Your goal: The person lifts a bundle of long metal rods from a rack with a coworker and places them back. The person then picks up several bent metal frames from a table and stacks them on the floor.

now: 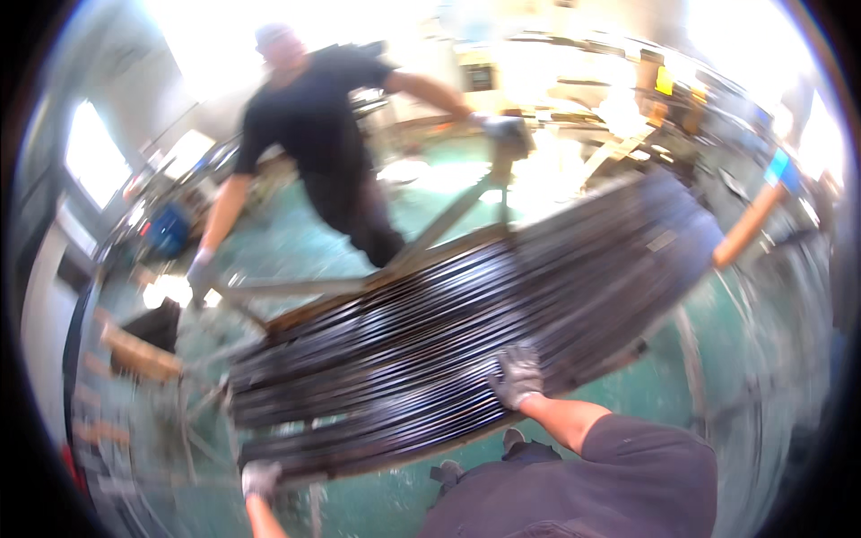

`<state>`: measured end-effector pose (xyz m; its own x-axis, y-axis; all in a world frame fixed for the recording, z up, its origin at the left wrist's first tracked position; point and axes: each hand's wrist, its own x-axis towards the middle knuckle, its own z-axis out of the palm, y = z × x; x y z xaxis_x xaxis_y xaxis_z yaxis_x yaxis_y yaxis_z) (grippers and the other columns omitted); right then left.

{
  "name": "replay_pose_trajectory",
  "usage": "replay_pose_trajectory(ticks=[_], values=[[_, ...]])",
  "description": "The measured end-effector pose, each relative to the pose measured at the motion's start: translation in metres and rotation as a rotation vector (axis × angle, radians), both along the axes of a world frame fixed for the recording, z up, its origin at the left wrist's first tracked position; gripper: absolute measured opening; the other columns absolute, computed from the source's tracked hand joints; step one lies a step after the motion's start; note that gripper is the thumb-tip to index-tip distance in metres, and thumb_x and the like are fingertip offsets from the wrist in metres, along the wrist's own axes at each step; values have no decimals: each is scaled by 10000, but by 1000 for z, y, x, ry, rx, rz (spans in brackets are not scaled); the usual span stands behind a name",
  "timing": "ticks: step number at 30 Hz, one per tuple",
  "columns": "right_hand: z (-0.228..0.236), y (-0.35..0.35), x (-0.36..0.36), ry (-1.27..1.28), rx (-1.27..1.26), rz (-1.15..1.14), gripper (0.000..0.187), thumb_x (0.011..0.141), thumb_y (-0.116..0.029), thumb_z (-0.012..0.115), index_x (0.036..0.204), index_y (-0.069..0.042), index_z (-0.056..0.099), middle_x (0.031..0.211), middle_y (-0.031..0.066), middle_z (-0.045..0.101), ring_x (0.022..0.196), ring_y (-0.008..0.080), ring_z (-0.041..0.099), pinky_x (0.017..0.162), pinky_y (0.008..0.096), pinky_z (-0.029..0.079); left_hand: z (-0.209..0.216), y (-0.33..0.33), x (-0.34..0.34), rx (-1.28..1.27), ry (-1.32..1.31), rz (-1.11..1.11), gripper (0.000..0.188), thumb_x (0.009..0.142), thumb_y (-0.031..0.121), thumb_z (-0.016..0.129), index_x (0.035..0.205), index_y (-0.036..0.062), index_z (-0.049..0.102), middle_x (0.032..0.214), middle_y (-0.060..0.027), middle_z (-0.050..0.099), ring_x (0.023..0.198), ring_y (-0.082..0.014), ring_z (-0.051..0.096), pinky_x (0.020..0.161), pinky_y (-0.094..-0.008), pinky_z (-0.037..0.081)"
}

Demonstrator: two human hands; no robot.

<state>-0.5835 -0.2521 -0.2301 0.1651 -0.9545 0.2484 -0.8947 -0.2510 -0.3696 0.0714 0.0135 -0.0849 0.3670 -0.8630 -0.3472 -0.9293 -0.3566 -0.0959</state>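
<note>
Many long, dark, glossy metal bars (421, 332) lie side by side on a frame in front of me, running from lower left to upper right. My right hand (517, 375), in a grey glove, rests on their near side with its fingers stretched out over the bars. At the near left corner, my left hand (260, 480), also gloved, touches the end of the nearest bars. Motion blur smears its fingers, so their grip does not show.
Across the bars stands a person in dark clothes (314, 134), gloved hands at the angled metal struts (448, 215). A wooden block (139, 352) is at left, a blue container (168, 230) farther back. A blurred tan, blue-ended shape (752, 226) adjoins the right end. The floor (619, 394) is green.
</note>
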Motion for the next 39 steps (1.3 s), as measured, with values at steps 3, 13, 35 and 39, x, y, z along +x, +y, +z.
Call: replay_pose_trajectory(ticks=[3,13,35,39], values=[[-6,-8,17,-54,14,72,603,964,-465,724,1430,-86,683,1518,191,623,1533,407,487,1327,593,290,-36,76,99,-61,330,70,584,959,691,705,1336,248,760,1080,-145,810,915,-305,762,806,-677,565],[52,89,-31,-231,16,-72,557,1058,-420,663,1489,-72,604,1503,182,611,1516,384,483,1350,550,302,-97,-167,-131,-387,13,-53,433,1080,536,553,1204,181,769,1034,-109,758,905,-273,702,823,-517,558],[-157,704,80,-962,1180,-1825,555,972,-501,647,1310,-89,801,1407,152,755,1278,320,733,1040,465,568,-150,-148,-507,-46,276,-1220,405,1087,451,527,1120,148,795,1028,-113,759,935,-279,706,840,-453,575],[-234,654,54,-893,928,-1650,504,963,-470,650,1327,-151,792,1403,129,757,1267,353,726,1040,504,569,-165,-113,-530,89,271,-1338,401,1077,446,535,1113,147,800,1031,-117,763,942,-284,713,843,-454,580]])
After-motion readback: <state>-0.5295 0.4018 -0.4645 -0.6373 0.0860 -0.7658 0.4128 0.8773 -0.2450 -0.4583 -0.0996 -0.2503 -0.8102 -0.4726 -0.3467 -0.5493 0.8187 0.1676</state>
